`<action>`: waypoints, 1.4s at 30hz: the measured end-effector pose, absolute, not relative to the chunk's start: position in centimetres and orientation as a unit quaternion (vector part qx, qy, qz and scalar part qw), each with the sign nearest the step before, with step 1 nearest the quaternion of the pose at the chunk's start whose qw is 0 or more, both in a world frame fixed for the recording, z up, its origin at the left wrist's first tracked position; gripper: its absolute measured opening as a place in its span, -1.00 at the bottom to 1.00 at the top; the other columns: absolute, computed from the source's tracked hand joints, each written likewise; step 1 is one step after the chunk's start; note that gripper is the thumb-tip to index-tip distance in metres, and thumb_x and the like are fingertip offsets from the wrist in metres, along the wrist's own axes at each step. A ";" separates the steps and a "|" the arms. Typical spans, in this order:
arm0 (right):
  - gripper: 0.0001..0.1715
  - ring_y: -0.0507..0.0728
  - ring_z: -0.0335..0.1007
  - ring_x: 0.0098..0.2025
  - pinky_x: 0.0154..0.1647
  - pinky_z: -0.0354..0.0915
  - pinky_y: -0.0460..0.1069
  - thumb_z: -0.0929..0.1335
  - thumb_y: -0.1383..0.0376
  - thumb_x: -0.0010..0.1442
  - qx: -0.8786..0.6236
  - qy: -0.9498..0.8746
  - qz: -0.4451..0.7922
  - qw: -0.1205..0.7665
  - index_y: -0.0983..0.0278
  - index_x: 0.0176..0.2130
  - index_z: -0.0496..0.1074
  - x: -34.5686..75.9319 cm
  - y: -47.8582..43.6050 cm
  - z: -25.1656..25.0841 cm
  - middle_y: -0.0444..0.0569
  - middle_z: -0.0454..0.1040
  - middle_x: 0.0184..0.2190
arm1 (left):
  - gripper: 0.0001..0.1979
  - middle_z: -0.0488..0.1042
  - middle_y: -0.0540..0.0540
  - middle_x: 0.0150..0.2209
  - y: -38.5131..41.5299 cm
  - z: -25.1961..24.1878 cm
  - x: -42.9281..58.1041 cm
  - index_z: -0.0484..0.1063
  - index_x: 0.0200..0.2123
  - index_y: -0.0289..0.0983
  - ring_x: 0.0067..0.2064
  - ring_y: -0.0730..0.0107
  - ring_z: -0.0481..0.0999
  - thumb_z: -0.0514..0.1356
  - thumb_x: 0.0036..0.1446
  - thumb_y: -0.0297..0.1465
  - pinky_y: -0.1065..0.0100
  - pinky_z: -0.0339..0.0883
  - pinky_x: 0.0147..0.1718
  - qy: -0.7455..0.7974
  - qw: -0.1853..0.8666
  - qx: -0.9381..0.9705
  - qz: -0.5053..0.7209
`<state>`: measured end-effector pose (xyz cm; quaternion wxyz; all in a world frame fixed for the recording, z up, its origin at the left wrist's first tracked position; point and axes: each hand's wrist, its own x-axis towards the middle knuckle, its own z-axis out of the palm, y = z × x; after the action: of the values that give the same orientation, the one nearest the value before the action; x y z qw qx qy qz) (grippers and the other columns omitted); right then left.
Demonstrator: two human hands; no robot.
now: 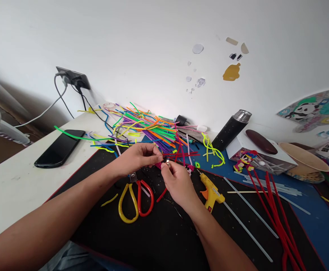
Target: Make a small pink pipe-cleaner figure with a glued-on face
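Note:
My left hand [142,159] and my right hand [178,182] meet over the black mat [164,237], both closed in a pinch. Between their fingertips shows a small magenta piece of pipe cleaner [159,165], mostly hidden by the fingers. Something dark and shiny sits at the same spot, too small to make out. Below my left hand lie scissors [129,205] with one yellow and one red handle, their blades partly covered by the hand. Right of my right hand rests a yellow glue gun [212,191]. A short red pipe cleaner [161,195] lies between my wrists.
A heap of coloured pipe cleaners [156,130] spreads along the wall. At left lies a black phone [60,148]. A black flask [230,131], a tissue box [262,154], a bowl [302,158], a small figure [244,162], glue sticks [249,229] and red pipe cleaners [280,218] occupy the right.

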<state>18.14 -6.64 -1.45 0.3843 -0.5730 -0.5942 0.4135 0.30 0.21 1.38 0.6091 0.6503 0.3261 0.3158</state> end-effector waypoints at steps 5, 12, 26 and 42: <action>-0.58 0.01 0.01 -0.63 -0.57 -0.10 -0.03 0.26 0.08 0.37 -0.561 -0.588 0.435 0.388 0.16 -0.47 0.14 18.1 -6.5 -1.8 -0.27 0.08 -0.66 | -0.71 0.50 0.00 -0.44 0.3 1.2 0.3 0.54 -0.38 -0.31 -0.42 0.48 0.39 0.40 0.16 -0.19 0.44 0.24 -0.41 0.321 0.612 0.651 0.315; -0.59 0.00 0.02 -0.63 -0.57 -0.11 -0.05 0.26 0.07 0.37 -0.560 -0.591 0.437 0.383 0.16 -0.46 0.13 18.0 -6.3 -2.1 -0.29 0.08 -0.65 | -0.69 0.55 -0.04 -0.40 0.3 0.9 0.2 0.55 -0.36 -0.31 -0.37 0.44 0.45 0.41 0.15 -0.16 0.42 0.32 -0.36 0.313 0.607 0.658 0.317; -0.55 -0.01 0.01 -0.63 -0.58 -0.11 -0.05 0.27 0.04 0.38 -0.556 -0.574 0.452 0.395 0.17 -0.46 0.13 18.5 -6.2 -2.6 -0.29 0.08 -0.64 | -0.71 0.58 -0.05 -0.37 0.4 0.8 0.2 0.55 -0.36 -0.30 -0.33 0.39 0.52 0.40 0.16 -0.17 0.38 0.39 -0.28 0.315 0.588 0.677 0.312; -0.53 -0.02 -0.07 -0.62 -0.59 -0.10 -0.06 0.33 -0.03 0.35 -0.513 -0.548 0.517 0.411 0.17 -0.43 0.18 18.9 -6.0 -2.7 -0.31 0.07 -0.62 | -0.73 0.57 -0.06 -0.36 0.2 0.8 0.1 0.53 -0.33 -0.31 -0.33 0.39 0.50 0.34 0.25 -0.20 0.38 0.35 -0.29 0.316 0.554 0.703 0.316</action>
<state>18.93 -5.99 -2.69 0.4112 -0.5130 -0.5477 0.5174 0.11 0.19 0.78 0.5538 0.7028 0.3155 0.3159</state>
